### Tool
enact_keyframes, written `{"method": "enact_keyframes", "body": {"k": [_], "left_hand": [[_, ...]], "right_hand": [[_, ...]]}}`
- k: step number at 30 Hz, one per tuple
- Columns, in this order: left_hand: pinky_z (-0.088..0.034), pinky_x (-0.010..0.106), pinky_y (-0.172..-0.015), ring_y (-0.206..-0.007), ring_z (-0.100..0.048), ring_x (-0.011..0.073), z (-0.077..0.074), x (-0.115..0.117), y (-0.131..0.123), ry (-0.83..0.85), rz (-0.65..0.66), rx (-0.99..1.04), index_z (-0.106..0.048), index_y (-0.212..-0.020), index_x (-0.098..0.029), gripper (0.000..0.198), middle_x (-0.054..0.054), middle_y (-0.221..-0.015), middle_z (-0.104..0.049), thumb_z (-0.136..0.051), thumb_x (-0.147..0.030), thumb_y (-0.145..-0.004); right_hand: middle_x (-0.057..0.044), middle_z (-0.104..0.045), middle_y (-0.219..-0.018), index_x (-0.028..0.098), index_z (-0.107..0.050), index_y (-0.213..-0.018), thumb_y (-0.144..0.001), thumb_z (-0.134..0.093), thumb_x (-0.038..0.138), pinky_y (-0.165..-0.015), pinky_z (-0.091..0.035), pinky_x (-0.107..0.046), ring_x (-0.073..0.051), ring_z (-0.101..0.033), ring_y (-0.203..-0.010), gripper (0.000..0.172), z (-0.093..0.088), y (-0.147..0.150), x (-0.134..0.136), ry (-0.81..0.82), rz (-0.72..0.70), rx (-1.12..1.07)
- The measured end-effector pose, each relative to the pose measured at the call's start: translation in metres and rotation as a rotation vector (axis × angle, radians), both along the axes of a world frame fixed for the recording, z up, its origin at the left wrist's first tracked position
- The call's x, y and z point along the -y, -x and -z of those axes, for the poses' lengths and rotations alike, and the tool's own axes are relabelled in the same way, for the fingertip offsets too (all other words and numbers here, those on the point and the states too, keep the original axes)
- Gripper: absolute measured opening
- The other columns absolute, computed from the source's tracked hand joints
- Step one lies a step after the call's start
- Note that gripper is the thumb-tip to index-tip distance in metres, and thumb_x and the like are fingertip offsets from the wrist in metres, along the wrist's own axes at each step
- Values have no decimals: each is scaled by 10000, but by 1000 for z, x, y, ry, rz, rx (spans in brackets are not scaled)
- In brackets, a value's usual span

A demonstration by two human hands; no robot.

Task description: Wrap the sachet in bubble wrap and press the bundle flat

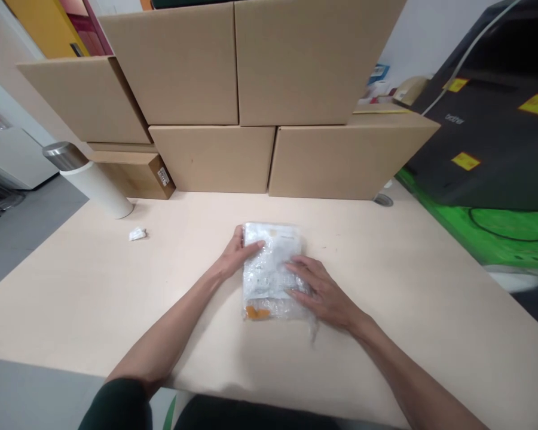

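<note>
A flat packet wrapped in clear bubble wrap (269, 263), white inside with an orange patch at its near end, lies on the pale wooden table (407, 286). My left hand (237, 254) grips its far left edge, thumb on top and fingers curled at the side. My right hand (320, 289) lies flat on the packet's right side, fingers stretched out and pressing down.
Several cardboard boxes (233, 89) are stacked along the table's back edge. A white flask with a metal cap (92, 179) lies at the back left, a small crumpled white scrap (137, 234) near it. A black machine (497, 119) over a green surface sits at the right.
</note>
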State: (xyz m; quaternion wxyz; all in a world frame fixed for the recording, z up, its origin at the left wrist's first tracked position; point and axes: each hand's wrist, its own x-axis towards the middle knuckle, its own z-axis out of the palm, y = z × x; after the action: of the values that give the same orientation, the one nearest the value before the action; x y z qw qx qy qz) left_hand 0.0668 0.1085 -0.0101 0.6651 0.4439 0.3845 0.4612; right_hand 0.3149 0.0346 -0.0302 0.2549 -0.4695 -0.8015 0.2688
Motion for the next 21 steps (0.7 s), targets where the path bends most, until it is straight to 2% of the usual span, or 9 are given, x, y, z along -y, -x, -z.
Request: {"method": "enact_keyframes", "body": {"k": [3, 5, 7, 9, 11, 13, 15, 18, 21], "left_hand": [[-513, 276, -739, -798, -636, 140, -5, 7, -3, 58, -65, 50, -464, -1055, -227, 553, -19, -948, -640, -859, -336, -684], [-516, 270, -704, -752, -633, 134, -10, 11, -2, 81, -96, 50, -465, -1027, -226, 554, -26, -910, -642, -868, -322, -659], [-523, 271, -694, -747, -639, 136, -16, 16, 1, 77, -84, 50, -485, -1029, -225, 536, -19, -919, -653, -866, -300, -660], [-530, 267, -697, -748, -642, 132, -20, 21, 1, 68, -36, 55, -508, -1037, -224, 499, -15, -922, -662, -855, -281, -683], [-533, 259, -697, -740, -640, 124, -21, 26, -2, 63, 16, 64, -526, -1042, -226, 468, -16, -911, -668, -847, -267, -704], [-538, 255, -706, -745, -642, 122, -20, 31, -7, 63, 32, 71, -537, -1040, -228, 463, -18, -910, -677, -852, -257, -702], [-544, 259, -726, -775, -655, 132, -17, 34, -12, 75, 11, 74, -545, -1037, -231, 469, -14, -935, -688, -861, -264, -692], [-555, 284, -776, -888, -679, 176, -14, 38, -18, 119, 13, 71, -545, -1099, -246, 505, 20, -1061, -694, -851, -343, -710], [-563, 334, -823, -996, -676, 231, -11, 41, -21, 180, 113, 31, -479, -1274, -270, 708, 70, -1199, -663, -866, -349, -686]], "right_hand": [[-74, -522, -1383, 350, -598, -1315, -919, -606, 427, -1061, -485, -513, -288, -490, -1307, 403, -2, 3, -1, -4, -13, -122], [-79, -531, -1361, 331, -612, -1278, -908, -623, 441, -1099, -446, -529, -287, -481, -1317, 387, -3, 5, -3, -51, 110, -248], [-91, -465, -1446, 314, -548, -1337, -862, -673, 470, -1145, -383, -549, -303, -410, -1384, 515, -5, 8, -4, -78, 303, -408], [-103, -373, -1541, 310, -412, -1434, -798, -729, 495, -1146, -381, -550, -313, -368, -1425, 734, -10, 12, -5, 42, 385, -604], [-123, -408, -1535, 294, -343, -1447, -762, -755, 494, -1091, -451, -533, -315, -447, -1382, 825, -17, 17, -4, 304, 295, -807], [-135, -530, -1442, 261, -397, -1372, -740, -774, 472, -1023, -514, -503, -309, -564, -1277, 766, -25, 22, -3, 534, 207, -949], [-135, -615, -1342, 233, -472, -1257, -714, -797, 442, -971, -548, -475, -299, -642, -1167, 667, -30, 26, -2, 637, 227, -1034], [-127, -671, -1248, 218, -519, -1147, -679, -823, 419, -896, -576, -445, -283, -689, -1054, 593, -31, 26, -4, 653, 349, -1092], [-123, -683, -1210, 213, -524, -1118, -675, -818, 457, -873, -578, -440, -289, -688, -1041, 585, -25, 22, -8, 580, 472, -1096]]}}
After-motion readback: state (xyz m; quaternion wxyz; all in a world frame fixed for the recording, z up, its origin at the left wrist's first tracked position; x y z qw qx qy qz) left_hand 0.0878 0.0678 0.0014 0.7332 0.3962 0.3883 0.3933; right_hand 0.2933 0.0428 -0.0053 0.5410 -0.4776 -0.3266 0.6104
